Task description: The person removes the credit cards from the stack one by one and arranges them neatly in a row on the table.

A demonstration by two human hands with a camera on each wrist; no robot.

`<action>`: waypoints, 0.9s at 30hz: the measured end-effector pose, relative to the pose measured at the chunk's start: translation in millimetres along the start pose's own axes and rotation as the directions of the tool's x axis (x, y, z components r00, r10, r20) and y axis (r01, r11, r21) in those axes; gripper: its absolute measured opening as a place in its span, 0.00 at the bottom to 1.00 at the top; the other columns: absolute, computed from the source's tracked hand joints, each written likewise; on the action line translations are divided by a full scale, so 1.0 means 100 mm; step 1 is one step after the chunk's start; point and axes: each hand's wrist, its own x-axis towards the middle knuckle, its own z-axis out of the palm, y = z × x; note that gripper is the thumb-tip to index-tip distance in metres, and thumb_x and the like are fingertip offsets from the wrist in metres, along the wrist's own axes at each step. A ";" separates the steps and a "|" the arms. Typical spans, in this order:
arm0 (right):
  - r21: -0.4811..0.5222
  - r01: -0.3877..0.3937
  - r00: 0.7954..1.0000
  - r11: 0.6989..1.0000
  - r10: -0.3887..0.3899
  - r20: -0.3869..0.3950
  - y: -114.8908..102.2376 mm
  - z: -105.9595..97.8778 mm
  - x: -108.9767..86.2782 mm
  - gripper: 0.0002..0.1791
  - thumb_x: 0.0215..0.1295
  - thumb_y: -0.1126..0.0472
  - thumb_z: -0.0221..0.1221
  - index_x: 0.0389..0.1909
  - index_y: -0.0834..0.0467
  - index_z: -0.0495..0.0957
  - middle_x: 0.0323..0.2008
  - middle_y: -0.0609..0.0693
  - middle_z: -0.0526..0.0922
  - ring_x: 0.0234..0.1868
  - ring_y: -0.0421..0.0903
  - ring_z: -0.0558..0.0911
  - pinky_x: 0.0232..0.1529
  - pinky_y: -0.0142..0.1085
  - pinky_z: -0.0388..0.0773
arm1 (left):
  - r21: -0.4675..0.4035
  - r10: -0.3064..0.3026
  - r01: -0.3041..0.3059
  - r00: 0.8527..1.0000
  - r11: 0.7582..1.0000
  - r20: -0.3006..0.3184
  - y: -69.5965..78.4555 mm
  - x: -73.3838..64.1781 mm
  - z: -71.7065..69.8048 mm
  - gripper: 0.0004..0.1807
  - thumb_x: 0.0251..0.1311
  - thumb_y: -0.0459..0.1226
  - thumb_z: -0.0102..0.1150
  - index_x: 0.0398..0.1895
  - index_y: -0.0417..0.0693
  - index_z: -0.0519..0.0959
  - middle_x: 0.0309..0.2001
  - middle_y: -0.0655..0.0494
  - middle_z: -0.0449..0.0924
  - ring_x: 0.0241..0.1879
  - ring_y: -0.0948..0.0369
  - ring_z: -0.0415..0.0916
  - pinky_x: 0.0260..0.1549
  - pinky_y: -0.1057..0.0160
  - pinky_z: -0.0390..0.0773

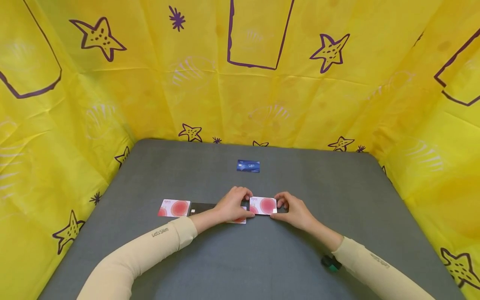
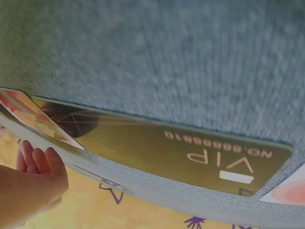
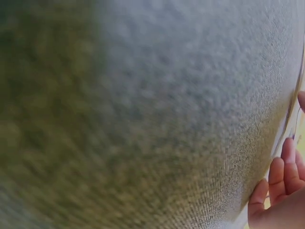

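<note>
Both hands hold a white card with red-pink circles (image 1: 263,206), one at each short end. My left hand (image 1: 233,204) has its thumb and fingertips at the card's left corners. My right hand (image 1: 296,211) pinches the right end between thumb and fingers. Below the left hand, a second pink-circled card (image 1: 238,221) is mostly covered. Left of that lies a dark VIP card (image 2: 190,150), its print upside down in the left wrist view and partly behind the left wrist in the head view. A third pink-circled card (image 1: 174,208) ends the row at the left.
A blue VIP card (image 1: 248,166) lies farther back on the grey cloth-covered table (image 1: 232,262). Yellow curtains (image 1: 150,96) with starfish drawings enclose the back and sides. A black-and-green band (image 1: 331,263) shows beside the right sleeve.
</note>
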 end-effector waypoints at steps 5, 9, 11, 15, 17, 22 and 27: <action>-0.034 0.020 1.000 0.999 -0.020 0.005 0.00 0.01 -0.06 0.30 0.45 0.50 0.77 0.48 0.55 0.76 0.34 0.45 0.76 0.36 0.45 0.70 0.37 0.36 0.66 | 0.041 0.039 -0.038 0.999 0.998 -0.010 0.01 -0.05 0.03 0.28 0.43 0.47 0.78 0.45 0.46 0.77 0.39 0.57 0.75 0.42 0.59 0.66 0.41 0.61 0.70; -0.048 0.038 0.999 0.998 -0.038 0.001 -0.01 0.02 -0.11 0.29 0.44 0.50 0.77 0.47 0.53 0.76 0.34 0.44 0.76 0.36 0.45 0.70 0.37 0.37 0.65 | 0.043 0.053 -0.053 0.999 0.998 -0.002 0.01 -0.09 0.04 0.28 0.42 0.47 0.78 0.45 0.46 0.77 0.40 0.56 0.75 0.43 0.59 0.66 0.41 0.61 0.70; -0.057 0.050 0.999 0.997 -0.050 0.000 -0.01 0.02 -0.13 0.29 0.44 0.49 0.77 0.46 0.53 0.77 0.34 0.43 0.76 0.36 0.45 0.69 0.38 0.38 0.64 | 0.035 0.056 -0.056 0.998 0.998 0.005 0.02 -0.11 0.05 0.28 0.42 0.47 0.78 0.45 0.46 0.77 0.40 0.56 0.75 0.43 0.59 0.66 0.42 0.61 0.70; -0.074 0.075 0.997 0.994 -0.076 -0.001 -0.02 0.02 -0.15 0.28 0.43 0.48 0.77 0.44 0.52 0.77 0.33 0.43 0.76 0.36 0.46 0.69 0.38 0.40 0.60 | 0.028 0.070 -0.070 0.997 0.997 0.012 0.02 -0.14 0.04 0.28 0.43 0.47 0.78 0.45 0.46 0.77 0.41 0.56 0.75 0.45 0.58 0.65 0.44 0.60 0.70; -0.084 0.090 0.996 0.992 -0.091 -0.006 -0.02 0.03 -0.16 0.27 0.43 0.47 0.77 0.43 0.51 0.78 0.33 0.43 0.75 0.36 0.45 0.68 0.39 0.41 0.58 | 0.036 0.079 -0.079 0.997 0.996 0.010 0.02 -0.16 0.04 0.28 0.42 0.47 0.78 0.45 0.45 0.78 0.42 0.56 0.74 0.46 0.57 0.65 0.46 0.58 0.70; -0.117 0.123 0.992 0.986 -0.125 -0.016 0.00 0.06 -0.16 0.27 0.43 0.46 0.77 0.43 0.50 0.78 0.34 0.42 0.75 0.37 0.44 0.68 0.38 0.42 0.57 | 0.056 0.097 -0.097 0.995 0.994 0.005 -0.01 -0.17 0.05 0.27 0.42 0.47 0.78 0.43 0.46 0.79 0.43 0.55 0.74 0.48 0.56 0.65 0.48 0.57 0.69; -0.145 0.144 0.989 0.979 -0.146 -0.001 0.02 0.08 -0.18 0.27 0.43 0.44 0.76 0.42 0.50 0.78 0.34 0.42 0.73 0.39 0.43 0.68 0.38 0.42 0.57 | 0.036 0.104 -0.104 0.994 0.994 0.025 -0.03 -0.19 0.06 0.27 0.42 0.48 0.78 0.43 0.46 0.79 0.43 0.55 0.75 0.47 0.56 0.65 0.48 0.56 0.67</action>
